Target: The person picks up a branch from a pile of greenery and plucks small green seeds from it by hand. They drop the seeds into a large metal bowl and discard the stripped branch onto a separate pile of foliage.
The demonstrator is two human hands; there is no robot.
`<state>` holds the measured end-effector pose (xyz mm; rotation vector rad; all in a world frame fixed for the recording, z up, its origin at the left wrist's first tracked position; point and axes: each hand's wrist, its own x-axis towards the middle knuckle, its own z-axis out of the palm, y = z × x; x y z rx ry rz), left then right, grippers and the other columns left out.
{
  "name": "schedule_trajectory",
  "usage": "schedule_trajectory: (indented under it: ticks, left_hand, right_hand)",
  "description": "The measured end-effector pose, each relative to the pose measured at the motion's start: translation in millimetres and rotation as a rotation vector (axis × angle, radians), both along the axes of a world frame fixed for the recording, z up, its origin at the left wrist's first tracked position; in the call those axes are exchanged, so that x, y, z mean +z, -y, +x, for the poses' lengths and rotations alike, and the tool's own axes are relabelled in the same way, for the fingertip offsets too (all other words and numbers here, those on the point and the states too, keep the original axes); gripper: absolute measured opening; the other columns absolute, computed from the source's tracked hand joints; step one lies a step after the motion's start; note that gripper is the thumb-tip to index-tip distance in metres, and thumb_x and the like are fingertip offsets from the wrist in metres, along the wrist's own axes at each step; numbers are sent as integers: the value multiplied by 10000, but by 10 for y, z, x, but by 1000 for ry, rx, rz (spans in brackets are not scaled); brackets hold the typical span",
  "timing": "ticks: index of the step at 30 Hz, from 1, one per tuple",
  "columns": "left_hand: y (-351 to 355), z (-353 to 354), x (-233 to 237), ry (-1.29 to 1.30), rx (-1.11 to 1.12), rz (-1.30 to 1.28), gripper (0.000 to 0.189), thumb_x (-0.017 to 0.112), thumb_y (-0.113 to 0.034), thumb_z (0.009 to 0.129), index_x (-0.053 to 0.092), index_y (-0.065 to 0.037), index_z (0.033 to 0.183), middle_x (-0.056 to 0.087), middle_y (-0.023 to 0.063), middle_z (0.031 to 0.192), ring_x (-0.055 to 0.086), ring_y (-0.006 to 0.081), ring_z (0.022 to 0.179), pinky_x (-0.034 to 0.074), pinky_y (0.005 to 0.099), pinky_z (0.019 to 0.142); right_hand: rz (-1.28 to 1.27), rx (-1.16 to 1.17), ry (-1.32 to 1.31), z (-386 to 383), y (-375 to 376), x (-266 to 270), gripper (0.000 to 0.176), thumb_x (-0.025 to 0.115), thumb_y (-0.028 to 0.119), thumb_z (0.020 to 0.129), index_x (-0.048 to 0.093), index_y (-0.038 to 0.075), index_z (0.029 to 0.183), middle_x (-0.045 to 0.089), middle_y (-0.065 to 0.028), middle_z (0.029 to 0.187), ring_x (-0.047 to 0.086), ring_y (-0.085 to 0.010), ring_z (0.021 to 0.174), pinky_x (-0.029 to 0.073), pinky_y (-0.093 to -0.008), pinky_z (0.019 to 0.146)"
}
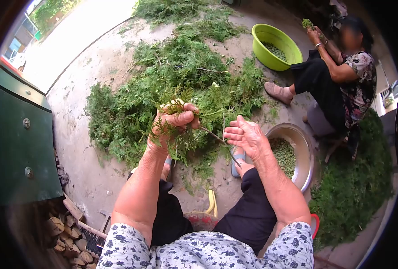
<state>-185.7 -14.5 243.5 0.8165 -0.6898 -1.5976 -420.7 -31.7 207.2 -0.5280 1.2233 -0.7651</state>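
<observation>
In the head view, the left hand [175, 120] is raised before the body, its fingers bent firmly around a leafy sprig [179, 142]. The sprig is therefore in the air, above the near edge of the big pile of green branches [181, 58] on the floor [73, 130]. Its bare stem points down toward the right; this grip seems chosen so that the stem comes near the other hand. The right hand [249, 138] is turned with the palm inward, its fingers loosely extended and, it seems, gripping nothing.

The metal basin [303, 163], with small green pieces [283, 157] inside, stands just beside the right forearm, probably for easy reach. The lime-green basin [266, 54] is likewise close to a seated co-worker [353, 92], who holds up a small green bunch [307, 23].

The left palm and part of the grip are hidden by leaves. Whether the right fingers touch the stem, I cannot tell. The forearm covers part of the metal basin's rim, and a red-rimmed object [315, 225] is mostly hidden behind the sleeve. The dark frame edge cuts the firewood [69, 242].
</observation>
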Motion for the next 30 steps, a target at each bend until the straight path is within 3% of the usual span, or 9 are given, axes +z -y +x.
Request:
schedule_trajectory:
  ticks: [3,11,12,14,16,19,22,24,30]
  left_hand:
    - [-1,12,7,91,-32,33,247,737,-159,664,634,-40,854,607,30,673,576,132,664,453,248,609]
    - [268,388,-431,-209,568,402,539,668,-77,750,420,-6,1224,559,101,1027,522,167,921,428,275,738]
    - [282,336,-154,136,707,498,537,623,-34,784,376,3,1259,545,111,1095,516,162,950,418,268,805]
    - [357,484,-270,394,1021,208,289,653,-65,775,565,-22,1047,601,72,1013,537,150,956,430,265,781]
    - [334,389,-64,525,1095,-208,280,614,-26,806,567,-19,1082,605,68,1004,542,126,955,432,244,801]
    - [218,57,80,618,714,-291,169,598,-60,840,611,8,994,649,63,853,598,105,754,482,227,655]
    - [236,-202,-175,448,192,-49,229,587,-135,862,599,23,1028,637,87,894,613,138,802,512,242,700]
    - [295,-321,-353,144,123,311,251,570,-132,870,569,41,1053,624,116,950,613,170,847,520,260,731]
    - [379,-400,-357,161,196,317,329,609,-164,847,535,11,1116,608,60,909,583,163,796,492,316,757]
  right_hand:
    - [-20,-162,177,321,64,43,320,564,259,882,524,-16,1041,578,-62,717,596,-163,606,543,-324,581]
    - [-250,-203,4,322,67,-251,150,550,153,881,578,14,928,559,-2,671,537,-75,511,517,-257,496]
    - [-249,-203,8,322,71,-273,150,550,153,881,578,14,928,559,-2,671,537,-75,511,517,-257,496]
    - [-265,-255,43,324,87,-323,137,545,148,883,578,22,925,560,-3,671,534,-73,505,502,-245,479]
    - [-280,-269,58,353,102,-329,130,537,139,886,570,19,925,558,-8,670,533,-76,506,499,-242,476]
    - [-289,-285,41,419,107,-343,122,525,123,890,557,10,925,553,-13,676,534,-85,507,514,-256,488]
    - [-306,-254,59,500,23,-330,99,507,101,896,554,19,927,548,-14,682,534,-88,524,518,-260,511]
    - [-304,-249,97,558,-42,-265,91,491,81,901,558,23,922,542,-9,681,535,-82,553,522,-260,541]
    - [-283,-145,155,669,-193,-193,91,502,88,901,567,25,914,553,-3,707,537,-74,596,531,-266,580]
